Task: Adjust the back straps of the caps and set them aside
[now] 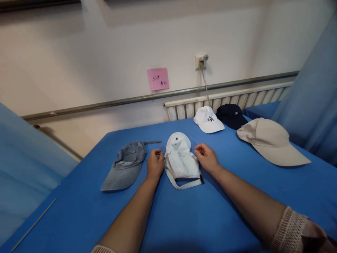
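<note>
A white cap [183, 163] lies flattened on the blue table, brim toward the wall. Its strap, with a dark buckle, loops toward me. Close against the cap's left edge is my left hand [156, 164], closed with thumb and fingers together. Whether it grips anything is too small to make out; a faint thin mark shows at its fingertips. On the other side, my right hand [207, 158] has its fingers curled in, a small gap from the cap, with nothing visible in them. Left of my left hand rests a grey-blue cap [125, 165], its strap sticking out behind.
At the right rear stand a white cap with black letters [209, 120], a navy cap [231, 116] and a large beige cap [272, 140]. A radiator [252, 98] and metal rail [118, 102] run along the wall. Blue curtains [310, 80] hang at both sides.
</note>
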`<state>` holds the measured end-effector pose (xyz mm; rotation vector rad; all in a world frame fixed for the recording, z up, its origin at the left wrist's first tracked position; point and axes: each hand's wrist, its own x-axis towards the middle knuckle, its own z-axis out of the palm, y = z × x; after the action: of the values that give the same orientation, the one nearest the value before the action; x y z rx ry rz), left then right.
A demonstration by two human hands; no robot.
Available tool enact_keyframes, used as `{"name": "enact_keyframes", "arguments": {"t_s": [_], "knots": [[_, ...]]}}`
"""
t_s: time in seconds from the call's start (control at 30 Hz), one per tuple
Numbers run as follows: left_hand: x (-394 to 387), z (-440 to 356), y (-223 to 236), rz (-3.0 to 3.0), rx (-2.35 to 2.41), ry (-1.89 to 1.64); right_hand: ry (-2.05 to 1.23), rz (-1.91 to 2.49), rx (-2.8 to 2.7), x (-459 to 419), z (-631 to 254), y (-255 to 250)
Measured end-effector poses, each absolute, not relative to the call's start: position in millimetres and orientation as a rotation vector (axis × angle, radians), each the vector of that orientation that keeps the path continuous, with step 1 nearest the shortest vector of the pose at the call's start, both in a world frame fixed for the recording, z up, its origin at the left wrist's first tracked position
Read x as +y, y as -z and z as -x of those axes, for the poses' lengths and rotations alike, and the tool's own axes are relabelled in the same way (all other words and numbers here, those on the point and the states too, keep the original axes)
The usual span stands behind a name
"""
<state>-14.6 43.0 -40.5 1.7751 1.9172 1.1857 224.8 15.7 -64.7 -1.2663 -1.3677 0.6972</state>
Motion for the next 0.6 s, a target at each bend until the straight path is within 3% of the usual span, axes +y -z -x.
{"name": "enact_keyframes", "arguments": {"t_s": [0.2, 0.27, 0.43, 0.6], "knots": [[4, 1, 17, -1.951, 1.503, -1.51, -1.002, 1.08, -1.503, 9, -223, 62], [-17, -10, 7, -2.15, 1.36, -1.334, -1.131, 1.058, -1.56, 9, -223, 64], [-49, -36, -1, -2.503, 0.945, -0.488, -1.261, 1.04, -1.54, 14, -222, 73], [-34, -36, 9, -2.647, 1.068, -0.239, -1.403, 1.068, -1.371, 20, -227, 76]]}}
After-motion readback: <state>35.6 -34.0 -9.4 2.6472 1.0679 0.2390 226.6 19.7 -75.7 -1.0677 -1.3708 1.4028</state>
